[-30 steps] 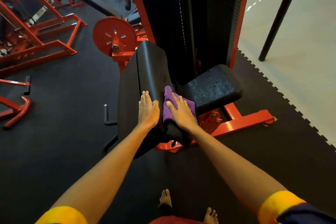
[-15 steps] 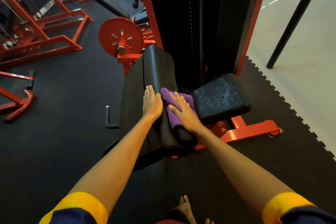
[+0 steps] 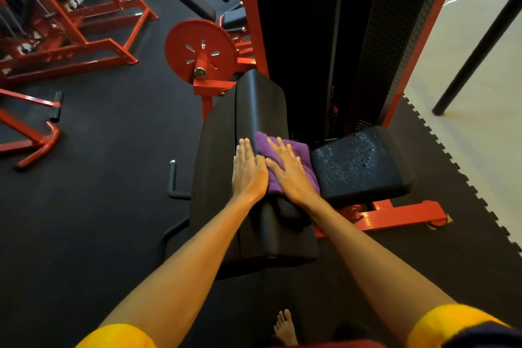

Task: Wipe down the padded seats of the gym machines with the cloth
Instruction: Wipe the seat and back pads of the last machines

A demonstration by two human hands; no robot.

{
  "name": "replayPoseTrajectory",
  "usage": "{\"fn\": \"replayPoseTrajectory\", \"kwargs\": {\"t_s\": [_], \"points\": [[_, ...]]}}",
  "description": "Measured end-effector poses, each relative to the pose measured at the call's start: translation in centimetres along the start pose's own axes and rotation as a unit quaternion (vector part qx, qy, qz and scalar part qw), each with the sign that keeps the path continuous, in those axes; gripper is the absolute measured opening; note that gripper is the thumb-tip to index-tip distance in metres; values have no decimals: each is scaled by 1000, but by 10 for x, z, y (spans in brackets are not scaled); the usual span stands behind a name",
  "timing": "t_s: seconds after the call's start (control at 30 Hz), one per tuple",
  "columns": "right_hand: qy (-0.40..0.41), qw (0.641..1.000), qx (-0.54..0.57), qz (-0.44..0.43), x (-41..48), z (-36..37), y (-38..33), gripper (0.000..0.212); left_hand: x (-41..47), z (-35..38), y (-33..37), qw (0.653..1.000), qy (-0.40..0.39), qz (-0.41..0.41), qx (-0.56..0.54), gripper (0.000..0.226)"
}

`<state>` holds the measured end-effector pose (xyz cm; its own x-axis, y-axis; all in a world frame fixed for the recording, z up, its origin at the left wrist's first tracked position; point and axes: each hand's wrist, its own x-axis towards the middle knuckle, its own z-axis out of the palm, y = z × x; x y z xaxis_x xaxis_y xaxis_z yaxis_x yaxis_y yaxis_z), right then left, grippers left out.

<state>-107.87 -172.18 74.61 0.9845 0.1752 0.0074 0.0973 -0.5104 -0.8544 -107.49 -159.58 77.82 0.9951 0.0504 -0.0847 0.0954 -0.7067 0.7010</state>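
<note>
As right hand (image 3: 293, 176) presses cloth (image 3: 305, 151), left hand (image 3: 248, 174) on pad (image 3: 261, 99)

Text, labels, brands, numbers, signs: none can be read anywhere in this view.
</note>
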Motion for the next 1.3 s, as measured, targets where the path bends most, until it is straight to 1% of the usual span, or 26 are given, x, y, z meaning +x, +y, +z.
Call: {"fn": "replayPoseTrajectory", "kwargs": {"t_s": [0.1,0.2,0.27,0.3,0.33,0.4,0.47,0.53,0.6,0.63,0.7,0.8,0.87,0.93,1.0,1.07,1.1,1.17,1.27,1.3], "points": [[6,1000,23,15,8,-2,11,55,0,0,-2,1000,-5,-5,1,58],[8,996,51,77,58,-15,8,56,-2,-1,1,1000,-4,-7,5,58],[4,996,34,88,87,-19,0,57,-2,-2,2,1000,-2,-15,2,58],[-4,998,14,68,90,-18,-4,57,-3,-1,3,1000,-1,-20,1,58],[-15,999,-6,28,87,-16,-6,57,-5,-1,5,1000,3,-25,2,58],[-42,995,-25,-87,65,-12,-4,54,-8,-1,9,999,21,-37,-6,60],[-64,981,-8,-184,41,-14,8,49,-13,-1,12,997,46,-54,-37,63],[-71,965,-16,-253,49,-24,19,46,-17,-1,17,995,61,-65,-41,63],[-75,944,-80,-310,80,-31,24,47,-17,0,17,996,49,-70,-18,62],[-79,937,-114,-322,98,-33,23,48,-17,1,17,996,41,-80,-3,62],[-82,936,-160,-303,130,-34,13,53,-17,3,16,994,30,-104,19,60],[-67,956,-152,-240,144,-29,-7,52,-20,5,18,991,24,-125,34,57],[-57,969,-112,-212,122,-23,-14,47,-23,6,20,991,30,-127,33,57],[-52,974,-66,-209,89,-19,-7,46,-26,7,22,992,38,-116,36,59],[-63,977,-27,-201,59,-17,4,52,-30,10,24,993,37,-103,37,62],[-66,979,-29,-192,50,-14,19,63,-34,12,27,993,30,-104,45,64],[-63,980,-38,-182,54,-15,25,65,-35,13,27,992,26,-109,52,64],[-48,989,-30,-133,75,-20,31,63,-37,12,27,991,20,-119,58,65],[-38,999,28,-15,104,-30,25,60,-34,11,30,991,15,-118,57,65],[-41,998,35,11,103,-29,20,62,-30,10,31,992,13,-117,54,65]]}}
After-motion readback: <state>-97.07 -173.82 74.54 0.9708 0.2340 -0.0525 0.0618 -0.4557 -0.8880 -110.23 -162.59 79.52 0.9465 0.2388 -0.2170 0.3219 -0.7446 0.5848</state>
